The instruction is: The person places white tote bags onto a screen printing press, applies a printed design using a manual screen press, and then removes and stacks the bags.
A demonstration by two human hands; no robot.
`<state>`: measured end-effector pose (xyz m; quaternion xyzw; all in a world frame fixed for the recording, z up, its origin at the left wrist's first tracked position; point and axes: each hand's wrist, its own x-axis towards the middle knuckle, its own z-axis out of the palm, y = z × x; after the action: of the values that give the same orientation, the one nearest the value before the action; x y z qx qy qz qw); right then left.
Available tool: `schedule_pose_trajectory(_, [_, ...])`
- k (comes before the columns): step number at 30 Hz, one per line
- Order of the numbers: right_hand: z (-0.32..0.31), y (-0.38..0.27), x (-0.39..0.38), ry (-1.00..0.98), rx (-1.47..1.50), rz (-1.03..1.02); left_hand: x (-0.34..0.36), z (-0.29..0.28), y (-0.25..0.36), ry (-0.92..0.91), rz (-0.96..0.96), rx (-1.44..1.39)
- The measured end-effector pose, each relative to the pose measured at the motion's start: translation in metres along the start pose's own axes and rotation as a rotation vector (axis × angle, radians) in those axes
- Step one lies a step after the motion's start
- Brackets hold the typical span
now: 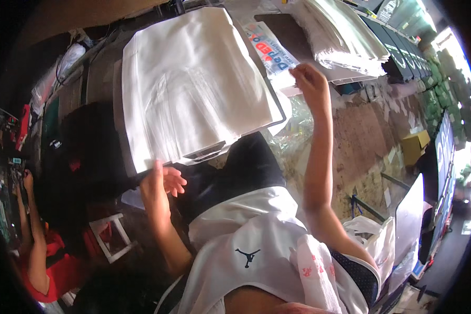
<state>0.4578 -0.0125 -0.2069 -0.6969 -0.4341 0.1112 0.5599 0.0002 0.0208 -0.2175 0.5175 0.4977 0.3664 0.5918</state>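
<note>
A large white flat bag [193, 78] lies in front of me, with a strap-like handle [212, 152] showing at its near edge. At its near left corner is my left hand [161, 184], thumb touching the white material and fingers apart below the edge. Farther right, my right hand [312, 83] is closed in a pinch at the near corner of a thin printed sheet [269, 49] with red and blue lettering. That sheet lies just right of the bag. A dark rim [280, 104] shows beneath the bag's right side.
A thick stack of white bags [345, 36] sits at the far right. Black panels [397, 49] and green sacks [445, 89] stand beyond it. A small yellow carton [415, 146] is on the right. At left, another person in red [49, 256] works near a white stool frame [111, 238].
</note>
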Motion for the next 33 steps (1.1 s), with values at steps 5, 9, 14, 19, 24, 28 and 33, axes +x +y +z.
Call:
schedule_pose_trajectory(5, [-0.003,0.110,0.088,0.213,-0.520,0.086,0.000,0.003,-0.002,0.011,0.008,0.053])
schedule_pose_trajectory(9, [-0.001,0.102,0.091,0.057,-0.497,0.112,-0.001,0.005,-0.003,0.041,0.032,0.090])
schedule_pose_trajectory(14, [0.020,0.071,0.081,0.118,-0.600,0.023,-0.001,0.001,-0.002,0.066,0.016,0.157])
schedule_pose_trajectory(19, [0.013,0.066,0.074,0.255,-0.498,-0.058,0.002,0.004,0.002,0.027,-0.001,0.123])
schedule_pose_trajectory(24, [0.007,-0.055,0.033,0.259,-0.246,-0.226,-0.014,-0.001,0.010,-0.066,-0.045,0.215])
schedule_pose_trajectory(28, [-0.002,-0.155,-0.030,-0.248,-0.422,-0.607,-0.051,0.013,0.057,-0.047,0.168,0.217])
schedule_pose_trajectory(33, [0.005,-0.212,-0.061,-1.008,0.097,-0.949,-0.048,0.023,0.125,-0.109,0.992,0.603])
